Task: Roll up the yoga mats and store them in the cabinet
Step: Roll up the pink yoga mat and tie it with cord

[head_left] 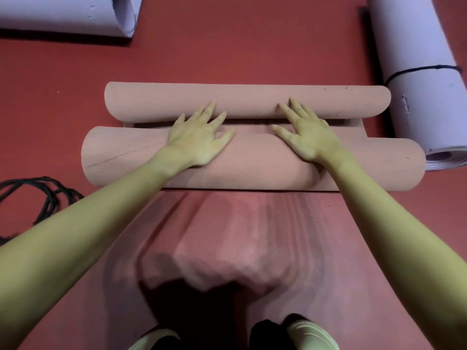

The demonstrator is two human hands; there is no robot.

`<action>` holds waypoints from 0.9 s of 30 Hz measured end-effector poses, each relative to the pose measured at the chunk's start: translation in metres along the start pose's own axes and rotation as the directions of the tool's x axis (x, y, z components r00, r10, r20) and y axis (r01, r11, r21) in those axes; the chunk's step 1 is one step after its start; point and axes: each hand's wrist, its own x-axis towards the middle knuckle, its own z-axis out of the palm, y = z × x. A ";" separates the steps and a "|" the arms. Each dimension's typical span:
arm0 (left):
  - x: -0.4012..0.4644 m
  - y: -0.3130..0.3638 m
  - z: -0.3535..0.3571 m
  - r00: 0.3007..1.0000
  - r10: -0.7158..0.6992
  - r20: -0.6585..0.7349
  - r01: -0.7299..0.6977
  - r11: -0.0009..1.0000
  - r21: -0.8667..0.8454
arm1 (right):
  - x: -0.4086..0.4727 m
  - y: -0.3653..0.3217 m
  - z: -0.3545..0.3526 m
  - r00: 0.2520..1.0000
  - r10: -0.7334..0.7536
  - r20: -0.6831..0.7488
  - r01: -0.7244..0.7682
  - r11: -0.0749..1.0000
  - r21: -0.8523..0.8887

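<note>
A pink yoga mat lies on the red floor, rolled into a thick roll (252, 162) in front of me. Its far end curls up into a second, thinner roll (247, 101) just beyond. My left hand (199, 140) and my right hand (307, 136) rest palm down, fingers spread, on top of the near roll. The fingertips of both hands touch the far roll. Neither hand grips anything. The unrolled part of a mat (240, 236) stretches toward my feet.
A lavender rolled mat (419, 79) tied with a black cord lies at the right. Another lavender roll (68, 13) lies at the top left. A loose black cord (32, 198) is on the floor at the left. My shoes (310, 334) show at the bottom edge.
</note>
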 end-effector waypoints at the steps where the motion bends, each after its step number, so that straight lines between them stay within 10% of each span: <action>1: 0.005 -0.001 -0.001 1.000 -0.013 0.008 0.013 1.000 -0.003 | 0.004 0.000 -0.002 1.000 -0.012 -0.016 0.012 1.000 0.018; 8: 0.026 -0.005 -0.006 0.995 -0.083 0.050 0.086 0.995 -0.056 | -0.027 -0.019 0.004 0.973 -0.197 -0.121 0.197 0.980 -0.011; 17: 0.023 -0.003 -0.008 0.996 -0.077 0.053 0.080 0.996 -0.041 | -0.033 -0.037 0.001 0.980 -0.178 0.089 0.199 0.913 -0.356; 27: -0.043 0.004 0.004 0.999 0.001 0.033 0.000 0.999 -0.047 | -0.067 -0.041 0.001 0.968 -0.192 0.163 0.232 0.932 -0.279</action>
